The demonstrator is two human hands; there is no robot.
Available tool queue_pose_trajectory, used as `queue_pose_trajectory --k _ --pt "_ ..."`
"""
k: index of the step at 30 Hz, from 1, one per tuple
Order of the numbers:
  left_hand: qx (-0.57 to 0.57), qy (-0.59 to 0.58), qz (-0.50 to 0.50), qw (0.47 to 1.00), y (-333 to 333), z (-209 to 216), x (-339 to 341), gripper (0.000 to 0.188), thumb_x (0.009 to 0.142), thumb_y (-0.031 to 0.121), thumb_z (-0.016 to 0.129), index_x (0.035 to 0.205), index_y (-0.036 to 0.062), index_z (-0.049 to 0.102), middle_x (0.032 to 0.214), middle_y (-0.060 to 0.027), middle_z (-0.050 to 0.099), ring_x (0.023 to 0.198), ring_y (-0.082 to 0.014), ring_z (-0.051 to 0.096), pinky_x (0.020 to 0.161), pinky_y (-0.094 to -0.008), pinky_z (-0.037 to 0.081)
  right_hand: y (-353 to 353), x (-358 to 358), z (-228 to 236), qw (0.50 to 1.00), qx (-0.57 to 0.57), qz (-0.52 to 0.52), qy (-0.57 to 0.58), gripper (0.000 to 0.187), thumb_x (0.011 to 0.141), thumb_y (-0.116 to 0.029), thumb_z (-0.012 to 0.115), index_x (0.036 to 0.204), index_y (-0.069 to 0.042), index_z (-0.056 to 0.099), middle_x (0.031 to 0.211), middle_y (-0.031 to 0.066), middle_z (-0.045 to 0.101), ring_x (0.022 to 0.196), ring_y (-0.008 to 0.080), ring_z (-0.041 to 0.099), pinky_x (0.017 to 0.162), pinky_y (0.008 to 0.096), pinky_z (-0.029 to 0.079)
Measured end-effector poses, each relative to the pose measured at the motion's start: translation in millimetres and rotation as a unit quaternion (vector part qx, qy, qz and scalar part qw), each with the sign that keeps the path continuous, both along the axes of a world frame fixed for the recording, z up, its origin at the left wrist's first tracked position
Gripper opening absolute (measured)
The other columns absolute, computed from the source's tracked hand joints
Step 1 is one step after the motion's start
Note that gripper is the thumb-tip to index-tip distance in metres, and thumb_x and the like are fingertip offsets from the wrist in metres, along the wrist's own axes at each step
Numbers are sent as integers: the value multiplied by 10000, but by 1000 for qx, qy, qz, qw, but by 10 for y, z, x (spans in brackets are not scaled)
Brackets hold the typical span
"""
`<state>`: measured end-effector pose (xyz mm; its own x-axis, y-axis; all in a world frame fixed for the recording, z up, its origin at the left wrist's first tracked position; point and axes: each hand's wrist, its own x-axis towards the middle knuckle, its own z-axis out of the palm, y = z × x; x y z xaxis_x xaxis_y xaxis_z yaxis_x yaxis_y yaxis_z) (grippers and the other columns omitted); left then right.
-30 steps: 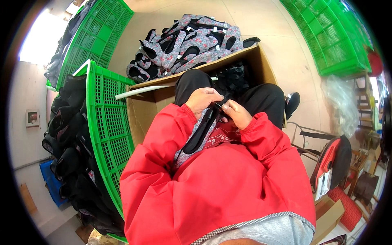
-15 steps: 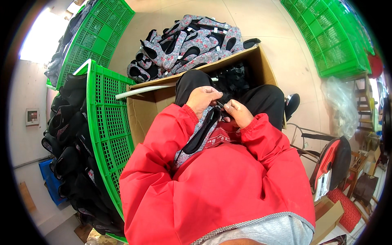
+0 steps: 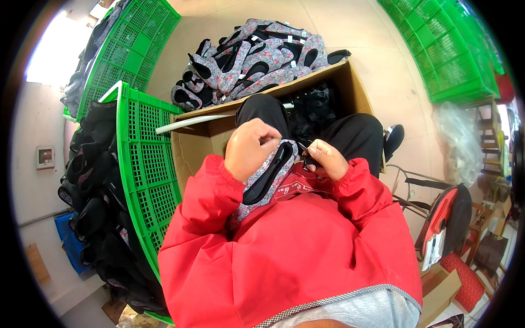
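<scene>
A grey-and-red floral fabric slipper (image 3: 263,177) with a black lining lies slanted across my lap against my red smock. My left hand (image 3: 249,147) is closed in a pinch beside the slipper's far end; what its fingertips hold, if anything, is too small to make out. Just right of that end, my right hand (image 3: 326,157) is closed on small black thread snips (image 3: 304,147), whose dark point sticks out toward the slipper. The handle is partly hidden by my fingers.
An open cardboard box (image 3: 191,156) with black items stands around my knees. Beyond it is a heap of floral slippers (image 3: 240,68). A green crate (image 3: 147,164) stands left beside stacked black slippers (image 3: 98,191); another green crate (image 3: 437,49) is far right. A white tube (image 3: 191,123) crosses the box.
My left hand has moved left and slightly nearer, away from my right hand. My right hand has shifted slightly right and nearer with the snips. More of the slipper's far end shows.
</scene>
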<state>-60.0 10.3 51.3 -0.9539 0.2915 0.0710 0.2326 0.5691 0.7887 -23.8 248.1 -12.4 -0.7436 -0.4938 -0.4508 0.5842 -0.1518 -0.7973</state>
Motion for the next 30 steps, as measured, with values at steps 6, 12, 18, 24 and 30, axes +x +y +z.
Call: queue_pose_trajectory --k 6,12,18,24,30 --pt "-69 76 -50 993 71 -47 185 119 706 106 743 813 61 722 709 -77 572 720 -270 559 656 -378 448 -108 78 -215 996 -50 -36 57 290 1006 -385 490 985 -97 511 722 33 547 493 54 344 459 183 264" --pt "-73 84 -62 992 95 -148 178 59 714 97 719 760 66 697 684 -71 544 709 -274 549 650 -389 439 -91 146 -116 998 -59 -11 21 302 1011 -392 477 983 -94 514 712 32 558 498 50 359 471 187 281" --pt "-78 64 -38 994 127 -173 195 43 706 68 668 671 52 649 704 -99 552 733 -301 563 682 -410 454 -177 251 -29 980 -184 -14 -71 323 1008 -391 480 1103 -84 505 799 48 562 498 59 329 444 191 257" --pt "-87 86 -25 992 119 -171 217 28 694 51 666 678 52 643 706 -98 551 730 -299 563 677 -408 457 -308 398 32 964 -244 -24 -106 330 1015 -382 467 1169 -92 492 880 45 556 518 58 359 434 195 282" --pt "-96 112 -20 989 120 -161 224 22 695 47 664 688 55 646 709 -90 551 722 -293 561 664 -398 460 -380 407 131 967 -206 -50 -138 296 1026 -367 444 1135 -97 497 834 33 554 531 71 425 428 214 354"
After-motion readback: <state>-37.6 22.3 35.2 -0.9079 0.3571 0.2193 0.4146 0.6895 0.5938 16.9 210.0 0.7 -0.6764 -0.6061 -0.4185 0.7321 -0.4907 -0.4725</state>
